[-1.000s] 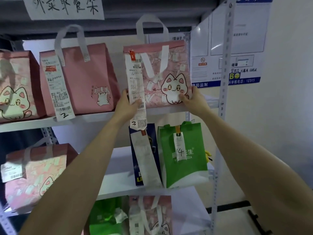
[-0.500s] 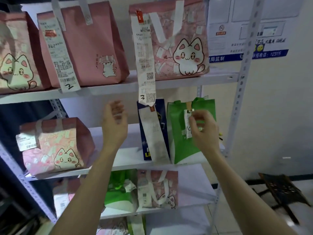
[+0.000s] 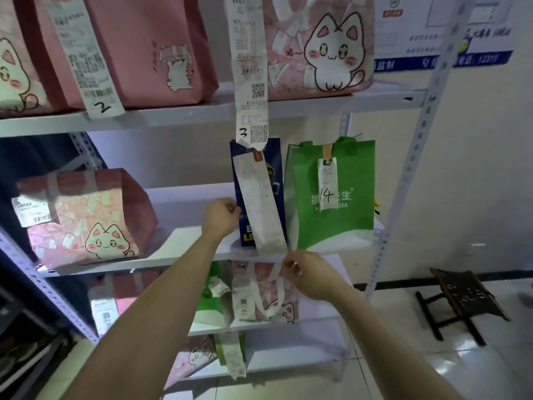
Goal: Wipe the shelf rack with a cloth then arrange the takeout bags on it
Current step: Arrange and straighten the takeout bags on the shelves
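Arranging is the step in hand; the navy bag (image 3: 279,203) stands near the right end of the middle shelf (image 3: 184,203), just beside the green bag (image 3: 331,226); the left hand (image 3: 220,216) curls its fingers on the bag's left edge; the right hand (image 3: 308,277) pinches the receipt (image 3: 259,203) at its lower end; next, probably squaring the bag gently.

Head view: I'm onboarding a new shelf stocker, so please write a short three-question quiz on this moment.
1. True or false: the green bag is marked 3.
2. Whose edge does the left hand hold? A pink cat bag; B blue bag; C green bag.
3. Which handwritten number ends the long receipt hanging over the upper shelf?
Key: 1 false, it reads 14; 2 B; 3 the number 3.
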`<state>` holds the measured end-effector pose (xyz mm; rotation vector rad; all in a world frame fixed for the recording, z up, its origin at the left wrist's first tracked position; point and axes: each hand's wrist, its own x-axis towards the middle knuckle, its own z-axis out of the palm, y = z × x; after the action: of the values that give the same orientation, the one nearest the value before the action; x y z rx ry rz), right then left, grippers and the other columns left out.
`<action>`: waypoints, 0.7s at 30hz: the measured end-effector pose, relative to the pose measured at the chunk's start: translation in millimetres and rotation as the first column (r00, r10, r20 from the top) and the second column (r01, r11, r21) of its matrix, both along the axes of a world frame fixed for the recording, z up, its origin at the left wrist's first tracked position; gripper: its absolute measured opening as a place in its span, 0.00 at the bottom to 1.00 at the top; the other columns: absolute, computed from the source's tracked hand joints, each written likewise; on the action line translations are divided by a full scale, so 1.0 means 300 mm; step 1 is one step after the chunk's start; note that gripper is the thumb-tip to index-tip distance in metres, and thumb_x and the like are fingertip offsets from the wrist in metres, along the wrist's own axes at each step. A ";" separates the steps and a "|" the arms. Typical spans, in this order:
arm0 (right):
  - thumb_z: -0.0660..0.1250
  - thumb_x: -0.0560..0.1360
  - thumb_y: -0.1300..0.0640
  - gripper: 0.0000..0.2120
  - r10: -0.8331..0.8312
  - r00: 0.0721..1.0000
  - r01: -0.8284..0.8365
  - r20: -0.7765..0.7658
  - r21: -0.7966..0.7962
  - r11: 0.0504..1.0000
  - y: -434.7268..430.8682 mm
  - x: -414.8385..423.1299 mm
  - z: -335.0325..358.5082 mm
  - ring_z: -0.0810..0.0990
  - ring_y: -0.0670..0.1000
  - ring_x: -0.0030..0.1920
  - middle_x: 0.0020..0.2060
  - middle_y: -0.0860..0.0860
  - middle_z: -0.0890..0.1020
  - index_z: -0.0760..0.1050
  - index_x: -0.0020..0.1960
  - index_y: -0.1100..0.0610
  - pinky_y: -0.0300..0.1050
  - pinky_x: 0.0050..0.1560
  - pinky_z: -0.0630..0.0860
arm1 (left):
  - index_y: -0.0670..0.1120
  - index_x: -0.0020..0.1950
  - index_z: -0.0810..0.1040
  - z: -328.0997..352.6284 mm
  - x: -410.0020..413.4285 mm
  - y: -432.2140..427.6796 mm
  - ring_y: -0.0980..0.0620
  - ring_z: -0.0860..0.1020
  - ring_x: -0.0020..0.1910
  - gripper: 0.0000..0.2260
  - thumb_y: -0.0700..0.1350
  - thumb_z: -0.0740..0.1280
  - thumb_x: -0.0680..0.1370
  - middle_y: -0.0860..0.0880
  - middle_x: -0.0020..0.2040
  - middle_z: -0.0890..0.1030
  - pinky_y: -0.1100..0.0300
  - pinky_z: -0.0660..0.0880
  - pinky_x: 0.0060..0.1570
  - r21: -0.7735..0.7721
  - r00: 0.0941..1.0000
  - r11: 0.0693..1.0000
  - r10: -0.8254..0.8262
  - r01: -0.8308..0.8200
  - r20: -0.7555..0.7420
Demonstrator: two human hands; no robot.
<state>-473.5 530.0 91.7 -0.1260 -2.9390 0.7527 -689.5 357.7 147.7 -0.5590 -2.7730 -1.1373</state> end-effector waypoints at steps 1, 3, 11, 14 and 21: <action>0.64 0.85 0.53 0.08 0.001 1.000 -0.001 0.003 0.006 1.000 -0.005 -0.012 -0.004 0.80 0.44 0.48 0.53 0.48 0.83 0.80 0.59 0.53 0.30 0.42 0.71 | 0.45 0.48 0.84 -0.010 -0.007 -0.019 0.46 0.87 0.39 0.07 0.46 0.70 0.84 0.47 0.42 0.87 0.44 0.85 0.48 0.025 1.000 1.000 0.006 -0.006 -0.004; 0.65 0.84 0.55 0.07 0.013 1.000 -0.013 0.010 0.003 1.000 -0.032 -0.049 0.002 0.81 0.47 0.47 0.52 0.49 0.83 0.80 0.57 0.54 0.35 0.45 0.75 | 0.46 0.47 0.82 -0.033 -0.017 -0.081 0.53 0.87 0.32 0.08 0.44 0.68 0.84 0.49 0.39 0.87 0.44 0.86 0.43 0.067 0.999 0.997 0.033 -0.033 -0.002; 0.64 0.83 0.54 0.05 0.164 0.983 -0.165 0.081 0.004 0.986 -0.280 -0.271 0.015 0.81 0.49 0.42 0.44 0.49 0.82 0.78 0.50 0.48 0.52 0.46 0.81 | 0.49 0.41 0.82 -0.052 -0.128 -0.419 0.48 0.86 0.35 0.07 0.48 0.67 0.77 0.52 0.34 0.86 0.48 0.84 0.45 0.029 0.966 0.981 0.195 -0.193 -0.167; 0.64 0.83 0.53 0.07 0.174 0.978 -0.174 0.113 -0.015 0.985 -0.388 -0.344 0.013 0.81 0.51 0.46 0.49 0.51 0.83 0.80 0.54 0.52 0.54 0.53 0.81 | 0.48 0.44 0.84 -0.024 -0.155 -0.487 0.46 0.86 0.38 0.07 0.46 0.68 0.78 0.50 0.38 0.88 0.49 0.84 0.46 0.037 0.962 0.979 0.201 -0.198 -0.187; 0.67 0.82 0.49 0.08 0.167 0.983 -0.163 0.078 -0.046 0.985 -0.588 -0.484 0.046 0.82 0.51 0.49 0.52 0.49 0.84 0.81 0.55 0.51 0.54 0.55 0.82 | 0.47 0.50 0.84 0.007 -0.227 -0.611 0.56 0.87 0.35 0.04 0.41 0.70 0.83 0.50 0.42 0.87 0.49 0.87 0.40 0.178 0.999 0.983 0.043 -0.037 -0.030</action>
<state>-618.7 353.6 105.5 0.0875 -3.0419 0.8467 -757.6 174.4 149.9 -0.4956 -2.6074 -1.3356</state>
